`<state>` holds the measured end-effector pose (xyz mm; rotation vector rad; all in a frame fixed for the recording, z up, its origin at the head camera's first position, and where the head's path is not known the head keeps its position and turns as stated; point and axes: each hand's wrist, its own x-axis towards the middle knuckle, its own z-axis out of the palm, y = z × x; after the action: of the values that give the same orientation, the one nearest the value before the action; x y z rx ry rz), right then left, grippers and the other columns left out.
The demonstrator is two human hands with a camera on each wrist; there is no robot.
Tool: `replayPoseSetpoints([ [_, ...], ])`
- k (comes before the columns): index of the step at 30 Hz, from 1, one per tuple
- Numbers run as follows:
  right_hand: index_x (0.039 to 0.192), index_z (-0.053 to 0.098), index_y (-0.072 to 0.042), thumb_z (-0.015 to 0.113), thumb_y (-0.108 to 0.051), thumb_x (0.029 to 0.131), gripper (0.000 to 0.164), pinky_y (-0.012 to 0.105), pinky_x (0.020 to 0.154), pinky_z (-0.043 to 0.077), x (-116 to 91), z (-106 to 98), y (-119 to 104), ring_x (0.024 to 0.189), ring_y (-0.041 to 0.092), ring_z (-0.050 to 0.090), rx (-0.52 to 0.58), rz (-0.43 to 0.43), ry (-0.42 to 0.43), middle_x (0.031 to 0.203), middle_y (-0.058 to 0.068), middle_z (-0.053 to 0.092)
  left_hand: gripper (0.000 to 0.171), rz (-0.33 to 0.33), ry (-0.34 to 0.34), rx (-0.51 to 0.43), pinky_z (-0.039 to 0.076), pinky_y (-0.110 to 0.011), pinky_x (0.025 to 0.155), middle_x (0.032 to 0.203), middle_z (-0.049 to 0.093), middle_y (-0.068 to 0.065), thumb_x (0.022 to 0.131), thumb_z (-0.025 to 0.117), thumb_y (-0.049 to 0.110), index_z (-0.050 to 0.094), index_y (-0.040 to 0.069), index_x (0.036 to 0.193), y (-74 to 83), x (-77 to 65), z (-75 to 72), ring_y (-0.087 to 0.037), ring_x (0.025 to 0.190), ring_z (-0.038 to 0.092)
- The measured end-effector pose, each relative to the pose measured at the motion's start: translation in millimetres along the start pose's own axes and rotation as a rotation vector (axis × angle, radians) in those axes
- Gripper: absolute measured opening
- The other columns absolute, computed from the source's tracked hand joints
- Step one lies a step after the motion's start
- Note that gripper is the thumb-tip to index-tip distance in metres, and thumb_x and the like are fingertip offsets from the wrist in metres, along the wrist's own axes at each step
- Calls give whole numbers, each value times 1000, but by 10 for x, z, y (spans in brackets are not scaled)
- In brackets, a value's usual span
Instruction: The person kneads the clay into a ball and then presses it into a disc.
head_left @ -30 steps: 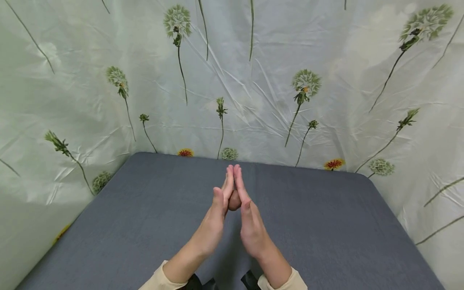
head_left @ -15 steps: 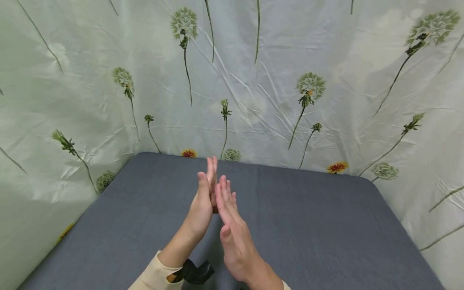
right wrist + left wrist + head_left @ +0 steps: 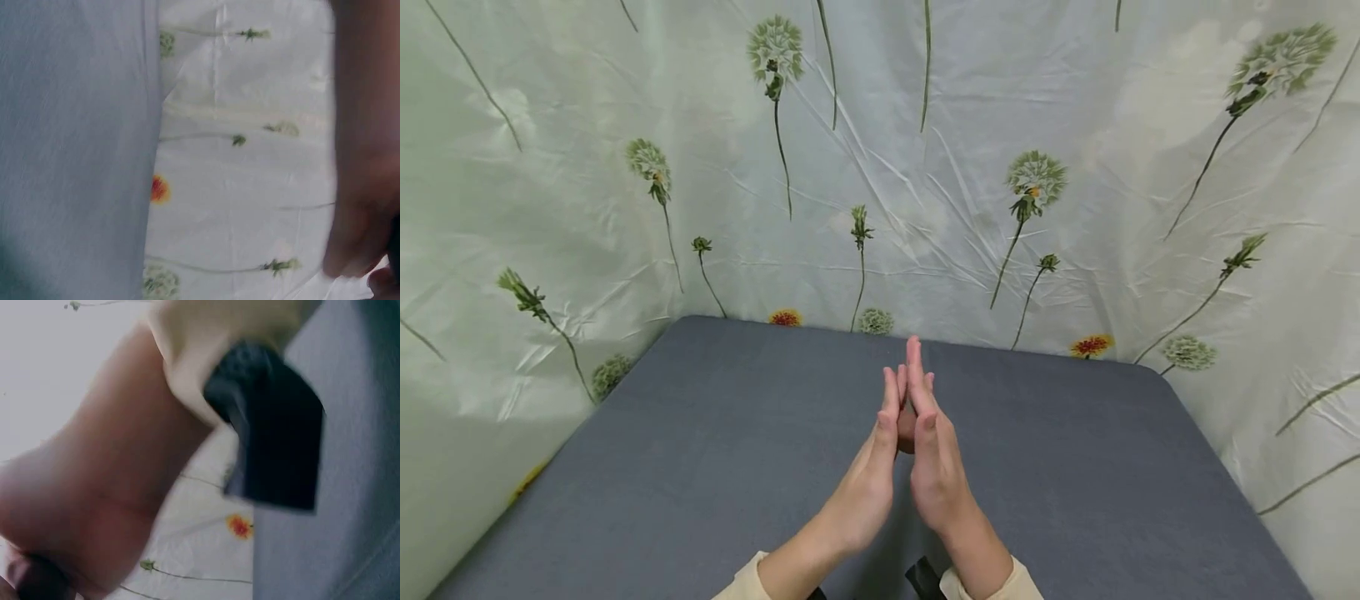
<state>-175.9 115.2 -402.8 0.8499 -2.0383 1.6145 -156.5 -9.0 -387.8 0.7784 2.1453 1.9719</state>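
A small brown lump (image 3: 906,431), smooth and rounded, is held between my two flat palms above the table; it looks like clay or dough, though its kind is not certain. My left hand (image 3: 868,479) presses on it from the left with straight fingers. From the right, my right hand (image 3: 938,471) presses with straight fingers too, its fingertips reaching farther forward than the left ones. Both thumbs point up and forward. Most of the lump is hidden by the hands. In the left wrist view, the dark lump (image 3: 44,579) shows at the bottom left corner below a blurred hand.
A grey cloth-covered table (image 3: 737,417) spreads beneath the hands. Behind it and along both sides hangs a pale curtain (image 3: 955,208) printed with dandelions. A black wrist device (image 3: 923,577) sits beside the cream right sleeve (image 3: 1018,583).
The hands have slid against each other around the lump. Half a second ago the left hand was farther forward; now the right is. Both have shifted to the right.
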Motion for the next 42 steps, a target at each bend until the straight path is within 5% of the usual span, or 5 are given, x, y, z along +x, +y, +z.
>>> replayPoseSetpoints([
  [8, 173, -2, -10, 5, -45, 118, 65, 17, 132, 8, -66, 192, 176, 168, 11, 4, 62, 16, -94, 182, 6, 1, 64, 26, 116, 40, -10, -70, 129, 180, -12, 10, 114, -5, 54, -9, 27, 172, 114, -24, -143, -22, 168, -15],
  [12, 173, -7, -9, 10, -36, 120, 62, 17, 131, 11, -106, 295, 141, 161, 10, 24, 100, -19, -91, 183, 9, 5, 66, 65, 147, 56, -5, -68, 131, 181, -6, 11, 114, -5, 56, -9, 26, 172, 127, 14, -233, -20, 169, -6],
  [20, 172, 3, -3, 11, -33, 120, 61, 23, 134, -4, -149, 377, -84, 170, 27, -6, -5, -115, -86, 182, 16, -6, 73, 40, 156, -67, 47, -27, 113, 181, -2, 14, 108, -7, 68, -13, 32, 171, 83, 95, -404, -31, 159, 39],
  [28, 171, 16, 0, 7, -45, 119, 70, 29, 136, -2, -48, 220, -168, 170, 31, 0, -165, -151, 20, 181, 19, 10, 68, 24, 13, -148, -3, -63, 134, 180, -14, 11, 112, -3, 61, -11, 30, 172, -39, 130, -196, -21, 169, -9],
  [42, 173, 4, -10, 2, -50, 117, 69, 10, 126, 19, -2, 53, 95, 166, 10, 9, 181, 107, -55, 182, 7, 3, 59, 43, 79, 51, -8, -70, 130, 180, -13, 8, 118, 0, 44, -9, 25, 172, -1, 27, -7, -23, 168, -16],
])
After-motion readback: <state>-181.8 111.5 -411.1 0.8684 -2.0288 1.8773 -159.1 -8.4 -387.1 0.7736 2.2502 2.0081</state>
